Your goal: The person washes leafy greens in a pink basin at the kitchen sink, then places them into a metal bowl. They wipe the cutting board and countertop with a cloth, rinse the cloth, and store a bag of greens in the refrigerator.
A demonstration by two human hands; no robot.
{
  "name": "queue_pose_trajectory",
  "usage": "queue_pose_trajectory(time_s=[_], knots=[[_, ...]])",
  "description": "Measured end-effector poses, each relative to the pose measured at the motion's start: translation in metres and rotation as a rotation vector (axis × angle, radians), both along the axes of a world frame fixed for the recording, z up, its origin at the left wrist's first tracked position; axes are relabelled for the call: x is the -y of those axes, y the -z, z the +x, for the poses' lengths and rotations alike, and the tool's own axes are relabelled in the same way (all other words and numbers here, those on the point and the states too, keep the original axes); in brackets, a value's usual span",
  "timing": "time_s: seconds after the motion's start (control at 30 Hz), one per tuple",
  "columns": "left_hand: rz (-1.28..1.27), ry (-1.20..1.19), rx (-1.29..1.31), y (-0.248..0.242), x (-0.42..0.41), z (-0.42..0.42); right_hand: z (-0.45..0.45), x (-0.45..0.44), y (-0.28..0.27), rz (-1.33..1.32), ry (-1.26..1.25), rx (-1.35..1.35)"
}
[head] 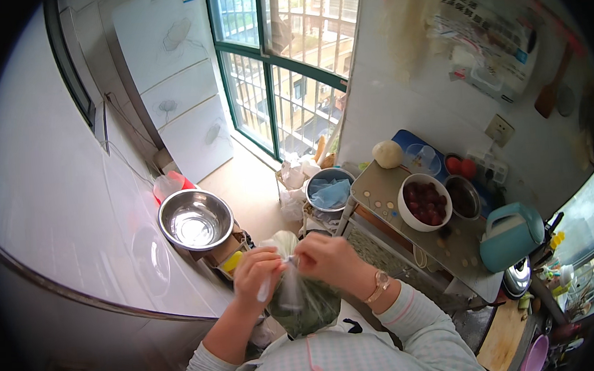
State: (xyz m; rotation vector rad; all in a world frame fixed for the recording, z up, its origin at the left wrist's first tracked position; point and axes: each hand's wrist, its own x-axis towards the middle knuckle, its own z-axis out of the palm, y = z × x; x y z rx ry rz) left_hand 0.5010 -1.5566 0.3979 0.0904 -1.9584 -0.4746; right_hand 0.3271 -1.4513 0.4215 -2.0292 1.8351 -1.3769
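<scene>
Close to my body hangs a clear plastic bag (305, 306) with something dark green in it, perhaps leafy greens. Its neck is gathered and looks twisted or knotted between my hands. My left hand (256, 273) pinches the gathered neck from the left, and a whitish strip of plastic hangs below its fingers. On the other side my right hand (330, 260), with a watch on the wrist, grips the neck with thumb and bent fingers. Pale plastic (283, 241) puffs up above the hands. The bag's lower end is close against my checked top.
A steel basin (196, 221) stands left on boxes. Ahead, another steel basin (330, 175) holds blue plastic. On the table to the right (374, 180) stand a white bowl (407, 214) of dark red fruit and a teal electric kettle (510, 240). A white refrigerator (165, 81) stands beyond.
</scene>
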Motion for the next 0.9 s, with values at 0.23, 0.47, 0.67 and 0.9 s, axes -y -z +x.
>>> queue_pose_trajectory(time_s=[0.23, 0.47, 0.67, 0.9], knots=[[1.000, -0.014, -0.138, 0.090, 0.060, 0.001, -0.067, 0.065, 0.057, 0.232, -0.006, 0.336], [1.302, -0.085, -0.074, 0.090, 0.112, -0.047, -0.023, 0.157, 0.127, 0.458, -0.288, 0.762], [1.217, -0.284, -0.259, 0.090, 0.175, -0.018, -0.064, 0.220, 0.222, 0.362, 0.081, 1.002], [1.472, -0.427, -0.192, 0.165, 0.185, -0.024, -0.075, 0.187, 0.375, 0.877, 0.249, 1.090]])
